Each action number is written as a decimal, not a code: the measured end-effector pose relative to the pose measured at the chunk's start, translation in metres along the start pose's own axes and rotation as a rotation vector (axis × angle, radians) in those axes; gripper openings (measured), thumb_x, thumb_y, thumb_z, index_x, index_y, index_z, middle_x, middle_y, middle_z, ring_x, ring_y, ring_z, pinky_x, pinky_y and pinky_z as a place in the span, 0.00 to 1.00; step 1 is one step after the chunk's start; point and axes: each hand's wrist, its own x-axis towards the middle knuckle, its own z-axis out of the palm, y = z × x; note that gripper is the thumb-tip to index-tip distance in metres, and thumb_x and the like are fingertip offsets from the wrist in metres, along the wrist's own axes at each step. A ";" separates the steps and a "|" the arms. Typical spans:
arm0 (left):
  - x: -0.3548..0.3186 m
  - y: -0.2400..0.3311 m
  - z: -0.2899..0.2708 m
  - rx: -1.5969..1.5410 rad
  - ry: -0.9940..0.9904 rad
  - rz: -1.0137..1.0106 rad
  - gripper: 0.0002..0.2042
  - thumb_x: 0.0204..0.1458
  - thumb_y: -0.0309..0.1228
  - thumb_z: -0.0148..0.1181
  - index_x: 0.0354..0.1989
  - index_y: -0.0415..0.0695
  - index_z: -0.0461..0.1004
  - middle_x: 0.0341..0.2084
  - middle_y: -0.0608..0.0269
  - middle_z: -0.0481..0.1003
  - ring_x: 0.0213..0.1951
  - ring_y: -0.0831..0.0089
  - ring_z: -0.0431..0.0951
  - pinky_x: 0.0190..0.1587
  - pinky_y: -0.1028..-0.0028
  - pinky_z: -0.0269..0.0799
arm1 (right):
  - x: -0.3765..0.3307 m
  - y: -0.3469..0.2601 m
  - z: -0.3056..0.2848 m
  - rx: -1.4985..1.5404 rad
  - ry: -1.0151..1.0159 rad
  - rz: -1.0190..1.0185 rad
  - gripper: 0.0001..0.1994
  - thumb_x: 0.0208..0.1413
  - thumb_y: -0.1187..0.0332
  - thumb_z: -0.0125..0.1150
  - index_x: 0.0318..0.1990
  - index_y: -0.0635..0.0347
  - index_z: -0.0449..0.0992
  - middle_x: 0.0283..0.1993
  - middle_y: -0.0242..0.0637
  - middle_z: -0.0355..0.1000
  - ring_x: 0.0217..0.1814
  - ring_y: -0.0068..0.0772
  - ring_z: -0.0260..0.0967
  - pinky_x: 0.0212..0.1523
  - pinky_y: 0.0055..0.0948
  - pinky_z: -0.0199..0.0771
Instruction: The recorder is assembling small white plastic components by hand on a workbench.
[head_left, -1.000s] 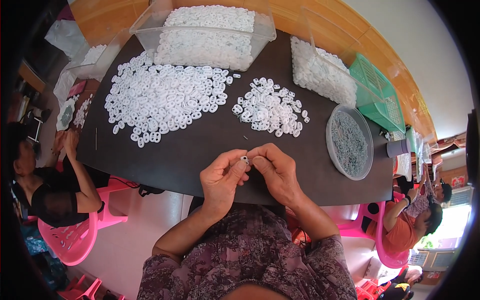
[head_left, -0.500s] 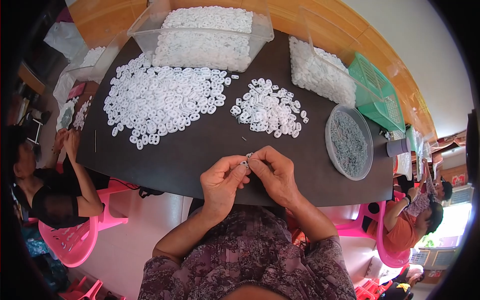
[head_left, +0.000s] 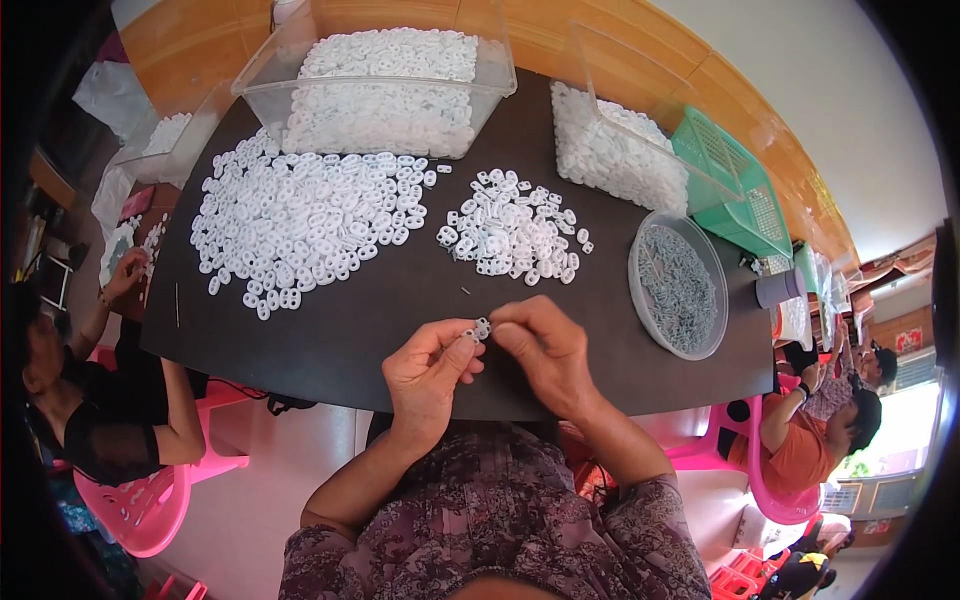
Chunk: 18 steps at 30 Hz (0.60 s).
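Between the thumb and fingers of my left hand (head_left: 425, 375) is a small white oval plastic piece with holes (head_left: 481, 329), dark in its openings. My right hand (head_left: 548, 355) is just right of that piece, fingers curled and thumb close to the index finger. Its fingertips are slightly blurred, and whatever they pinch is too small to make out. Beyond my hands lie a large heap of white two-holed pieces (head_left: 300, 215) and a smaller heap (head_left: 515, 225). To the right, a round clear tub (head_left: 638, 305) holds many small grey metal parts (head_left: 678, 290).
Clear bins of white pieces stand at the back (head_left: 375, 90) and back right (head_left: 620, 150). A green basket (head_left: 750, 205) and a grey-purple cup (head_left: 780, 288) are on the right. A thin stick (head_left: 178, 305) lies at left. People sit on both sides on pink chairs (head_left: 160, 510).
My right fingertips have moved a little apart from the left ones, and more of the white piece shows. The view has shifted slightly. The person at left has moved a hand.
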 end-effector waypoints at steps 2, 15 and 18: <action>0.001 0.001 -0.002 0.001 0.013 -0.003 0.09 0.56 0.25 0.56 0.42 0.35 0.73 0.30 0.61 0.76 0.27 0.81 0.74 0.28 0.83 0.68 | 0.006 -0.001 -0.014 -0.211 0.097 -0.015 0.10 0.47 0.77 0.60 0.39 0.62 0.76 0.31 0.39 0.71 0.32 0.36 0.68 0.32 0.32 0.68; 0.005 -0.002 -0.008 0.005 0.006 0.003 0.09 0.55 0.26 0.56 0.42 0.36 0.74 0.28 0.61 0.76 0.26 0.81 0.73 0.28 0.83 0.69 | 0.019 0.034 -0.036 -0.702 0.098 -0.289 0.08 0.41 0.78 0.64 0.32 0.60 0.76 0.25 0.37 0.67 0.29 0.40 0.64 0.29 0.35 0.64; 0.005 -0.003 -0.008 -0.001 0.004 0.001 0.09 0.55 0.26 0.57 0.42 0.36 0.74 0.28 0.61 0.76 0.26 0.81 0.73 0.28 0.83 0.68 | 0.015 0.033 -0.038 -0.652 0.159 -0.252 0.09 0.40 0.78 0.64 0.33 0.60 0.76 0.24 0.37 0.67 0.29 0.40 0.64 0.29 0.35 0.64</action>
